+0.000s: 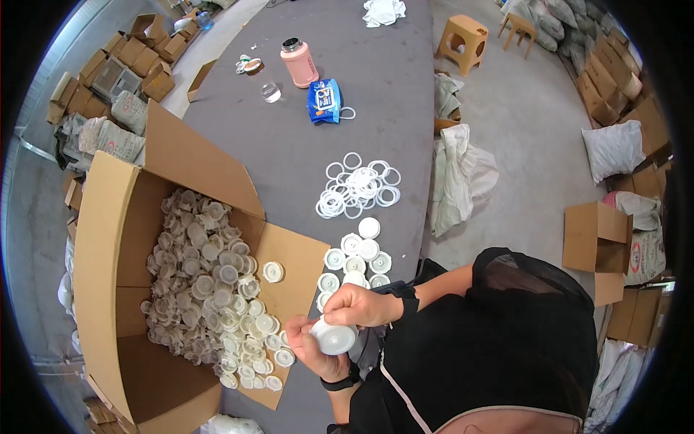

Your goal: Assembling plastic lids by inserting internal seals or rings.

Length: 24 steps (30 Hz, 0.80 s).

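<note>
Cap [335,338] | left hand [312,352], right hand [360,305]: grips closed on its edge | cap cluster [368,249], 12 o'clock, perhaps done; rings [359,186] beyond, boxed caps [228,274], 10 o'clock, seemingly left

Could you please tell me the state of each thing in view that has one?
Left hand, gripping a white cap
Right hand, pinching that cap's rim
Large cardboard box, open, loose caps spilling onto a flap
White rings, loose in a heap
Grouped caps, outside the box
Clear bottle, brown lid on
Pink bottle, upright; whether capped I cannot tell
Tan stool, upright, unoccupied
</note>
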### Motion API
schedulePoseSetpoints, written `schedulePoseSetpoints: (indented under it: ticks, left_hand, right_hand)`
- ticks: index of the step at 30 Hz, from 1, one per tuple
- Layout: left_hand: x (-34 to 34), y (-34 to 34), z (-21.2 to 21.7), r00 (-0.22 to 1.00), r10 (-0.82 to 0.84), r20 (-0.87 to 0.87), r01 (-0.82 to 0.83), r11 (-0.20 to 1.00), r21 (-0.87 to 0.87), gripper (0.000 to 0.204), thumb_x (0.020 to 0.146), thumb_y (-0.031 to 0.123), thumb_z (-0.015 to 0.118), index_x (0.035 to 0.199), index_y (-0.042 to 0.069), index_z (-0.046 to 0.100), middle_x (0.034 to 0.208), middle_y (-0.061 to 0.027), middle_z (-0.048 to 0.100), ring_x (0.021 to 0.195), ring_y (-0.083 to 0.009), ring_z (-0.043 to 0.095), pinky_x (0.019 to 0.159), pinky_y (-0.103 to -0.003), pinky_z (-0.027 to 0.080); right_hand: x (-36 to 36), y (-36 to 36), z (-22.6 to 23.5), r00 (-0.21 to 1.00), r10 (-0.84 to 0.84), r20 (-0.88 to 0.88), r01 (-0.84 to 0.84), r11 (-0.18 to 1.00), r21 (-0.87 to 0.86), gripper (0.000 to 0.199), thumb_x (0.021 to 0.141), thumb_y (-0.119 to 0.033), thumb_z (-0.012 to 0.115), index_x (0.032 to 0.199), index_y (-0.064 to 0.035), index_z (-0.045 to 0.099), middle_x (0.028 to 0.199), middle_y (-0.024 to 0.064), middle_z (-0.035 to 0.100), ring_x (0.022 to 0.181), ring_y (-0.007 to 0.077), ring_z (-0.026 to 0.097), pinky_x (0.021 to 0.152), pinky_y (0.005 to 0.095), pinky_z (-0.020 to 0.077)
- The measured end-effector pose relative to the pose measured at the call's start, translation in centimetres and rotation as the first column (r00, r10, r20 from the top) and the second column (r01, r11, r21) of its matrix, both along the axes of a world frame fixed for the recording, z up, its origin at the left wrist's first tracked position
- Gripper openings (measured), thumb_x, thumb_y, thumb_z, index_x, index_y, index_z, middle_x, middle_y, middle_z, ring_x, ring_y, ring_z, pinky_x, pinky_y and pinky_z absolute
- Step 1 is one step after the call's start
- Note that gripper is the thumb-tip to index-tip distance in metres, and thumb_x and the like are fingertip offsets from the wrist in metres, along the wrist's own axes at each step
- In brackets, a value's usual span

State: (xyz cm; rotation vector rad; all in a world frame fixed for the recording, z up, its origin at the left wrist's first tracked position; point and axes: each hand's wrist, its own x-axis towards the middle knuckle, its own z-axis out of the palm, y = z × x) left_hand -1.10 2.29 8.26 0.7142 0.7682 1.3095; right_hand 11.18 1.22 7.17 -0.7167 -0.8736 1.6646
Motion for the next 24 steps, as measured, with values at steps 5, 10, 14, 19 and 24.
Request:
schedulePoseSetpoints:
  ticks: [5, 10, 14, 19, 24]
  left_hand:
    - [0.9, 1.3, -2.2, 0.993, 0.086, -0.082, -0.091, 0.994, -0.060, 0.011, 0.084, 0.013, 0.048, 0.090, 0.004, 0.048, 0.068, -0.0032, 0.052, 0.064, -0.0108, 0.052, 0.060, -0.022, 0.042]
    - [-2.4, 6.4, -12.3, 0.831, -0.059, -0.554, 0.031, 0.998, -0.061, 0.018, 0.086, 0.017, 0.045, 0.097, 0.003, 0.049, 0.078, -0.0023, 0.050, 0.072, -0.0085, 0.050, 0.063, -0.023, 0.041]
    - [-3.9, 12.2, -19.4, 0.506, 0.054, -0.861, 0.063, 0.993, 0.099, 0.030, 0.081, 0.013, 0.051, 0.107, 0.000, 0.046, 0.100, -0.0145, 0.050, 0.093, -0.0232, 0.049, 0.081, -0.034, 0.039]
    - [-5.2, 17.5, -24.3, -0.107, 0.212, -0.971, 0.208, 0.960, 0.186, 0.043, 0.076, 0.006, 0.052, 0.116, -0.001, 0.040, 0.118, -0.0259, 0.037, 0.110, -0.0399, 0.037, 0.092, -0.041, 0.030]
    - [-2.0, 16.6, -23.4, 0.631, 0.087, -0.771, -0.065, 0.996, 0.058, 0.036, 0.081, 0.010, 0.052, 0.114, -0.002, 0.042, 0.108, -0.0136, 0.048, 0.089, -0.0174, 0.051, 0.076, -0.028, 0.042]
  right_hand:
    - [-0.5, 1.2, -2.6, 0.985, -0.095, -0.144, 0.061, 0.973, -0.223, 0.027, 0.084, -0.028, 0.050, 0.075, -0.0038, 0.058, 0.055, -0.0053, 0.048, 0.043, 0.0008, 0.038, 0.038, 0.0167, 0.0285]
    - [0.6, 3.0, -10.0, 0.985, -0.060, 0.165, 0.100, 0.964, -0.246, 0.033, 0.085, -0.034, 0.048, 0.075, -0.0046, 0.057, 0.057, -0.0041, 0.048, 0.045, 0.0024, 0.043, 0.041, 0.0168, 0.0329]
    - [2.4, 3.1, -16.5, 0.889, 0.196, 0.414, -0.039, 0.932, -0.360, 0.030, 0.083, -0.032, 0.050, 0.081, -0.0030, 0.058, 0.063, -0.0001, 0.054, 0.048, 0.0058, 0.049, 0.042, 0.0207, 0.0393]
    - [4.7, 3.7, -16.8, 0.697, 0.304, 0.650, -0.027, 0.916, -0.400, 0.030, 0.081, -0.028, 0.049, 0.095, -0.0030, 0.059, 0.079, 0.0039, 0.061, 0.052, 0.0112, 0.054, 0.049, 0.0245, 0.0441]
    - [7.7, 5.2, -18.0, 0.871, 0.081, 0.485, 0.131, 0.912, -0.388, 0.026, 0.080, -0.025, 0.051, 0.089, -0.0023, 0.059, 0.077, 0.0040, 0.061, 0.062, 0.0108, 0.056, 0.052, 0.0245, 0.0452]
